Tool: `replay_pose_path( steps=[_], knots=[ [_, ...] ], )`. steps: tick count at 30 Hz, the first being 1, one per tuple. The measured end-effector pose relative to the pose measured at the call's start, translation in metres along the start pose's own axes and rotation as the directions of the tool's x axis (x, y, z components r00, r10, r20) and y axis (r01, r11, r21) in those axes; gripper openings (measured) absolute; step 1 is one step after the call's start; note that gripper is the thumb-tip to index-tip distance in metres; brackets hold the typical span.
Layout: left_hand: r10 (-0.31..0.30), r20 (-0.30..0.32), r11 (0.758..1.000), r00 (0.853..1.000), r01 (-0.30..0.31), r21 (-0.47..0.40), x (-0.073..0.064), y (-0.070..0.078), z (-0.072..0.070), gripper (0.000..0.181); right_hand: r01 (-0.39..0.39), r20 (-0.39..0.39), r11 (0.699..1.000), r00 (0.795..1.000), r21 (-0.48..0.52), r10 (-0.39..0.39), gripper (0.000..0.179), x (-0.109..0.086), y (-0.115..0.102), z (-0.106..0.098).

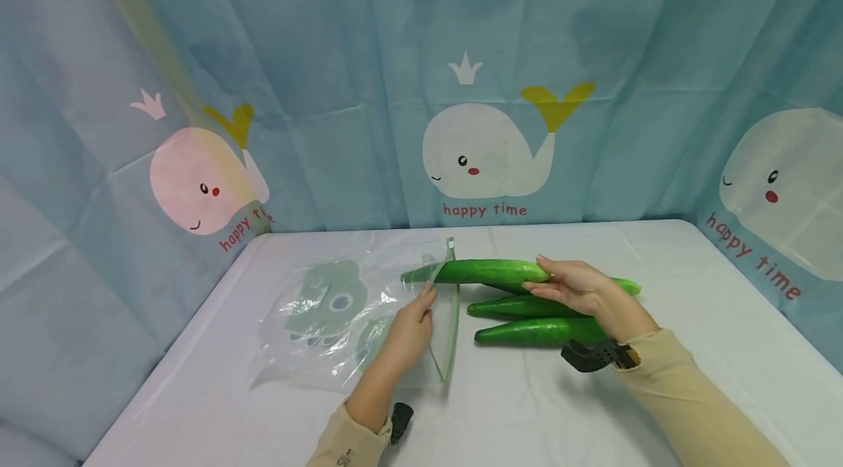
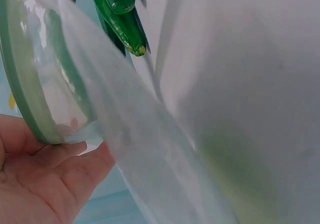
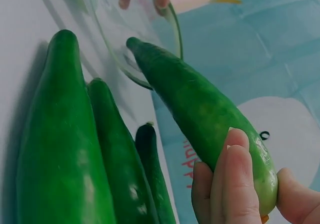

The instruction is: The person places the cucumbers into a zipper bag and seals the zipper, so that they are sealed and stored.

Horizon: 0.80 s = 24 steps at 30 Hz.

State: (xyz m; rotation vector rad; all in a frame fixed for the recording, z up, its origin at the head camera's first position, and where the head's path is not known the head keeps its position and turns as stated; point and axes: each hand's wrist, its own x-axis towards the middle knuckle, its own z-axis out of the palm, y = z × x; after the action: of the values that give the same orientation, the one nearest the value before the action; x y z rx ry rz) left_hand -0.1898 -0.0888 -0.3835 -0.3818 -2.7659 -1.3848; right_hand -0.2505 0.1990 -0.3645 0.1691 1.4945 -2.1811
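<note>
My right hand point(image 1: 576, 285) grips the pale end of a cucumber point(image 1: 487, 271) between thumb and fingers. The cucumber's darker tip lies inside the mouth of a clear zip bag point(image 1: 388, 288) with a green dinosaur print. With my left hand point(image 1: 410, 331) I pinch the bag's edge, and the mouth gapes round the cucumber. In the right wrist view the held cucumber point(image 3: 195, 102) points into the open bag mouth point(image 3: 177, 39). In the left wrist view the bag's green rim point(image 2: 25, 97) curves above my fingers.
Several more cucumbers point(image 1: 540, 331) lie side by side on the white table point(image 1: 514, 408), below and behind my right hand. A blue curtain point(image 1: 369, 86) with printed whales stands along the back and both sides. Black straps point(image 1: 593, 356) are on my wrists.
</note>
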Motion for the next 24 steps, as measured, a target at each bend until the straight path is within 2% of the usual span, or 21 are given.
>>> replay_pose_path(
  steps=[5, 8, 18, 24],
  knots=[
    [0.001, -0.01, 1.0, 1.0, -0.001, -0.006, 0.0, 0.001, 0.001, 0.04, -0.006, 0.002, 1.0, 1.0, 0.018, 0.006, 0.028, 0.006, 0.004, 0.007],
    [-0.002, -0.01, 1.0, 1.0, 0.002, -0.019, 0.0, 0.001, 0.001, 0.04, -0.015, 0.005, 0.999, 1.0, 0.034, 0.015, 0.019, 0.008, 0.005, 0.011],
    [-0.017, -0.011, 0.999, 1.0, 0.016, -0.046, -0.002, 0.0, 0.002, 0.041, -0.048, -0.008, 0.996, 0.999, 0.07, 0.048, 0.022, 0.022, 0.017, 0.026],
    [-0.023, -0.005, 0.999, 1.0, 0.023, -0.048, -0.003, 0.001, 0.002, 0.041, -0.061, -0.014, 0.993, 0.998, 0.104, 0.063, 0.046, 0.03, 0.023, 0.039]
  ],
)
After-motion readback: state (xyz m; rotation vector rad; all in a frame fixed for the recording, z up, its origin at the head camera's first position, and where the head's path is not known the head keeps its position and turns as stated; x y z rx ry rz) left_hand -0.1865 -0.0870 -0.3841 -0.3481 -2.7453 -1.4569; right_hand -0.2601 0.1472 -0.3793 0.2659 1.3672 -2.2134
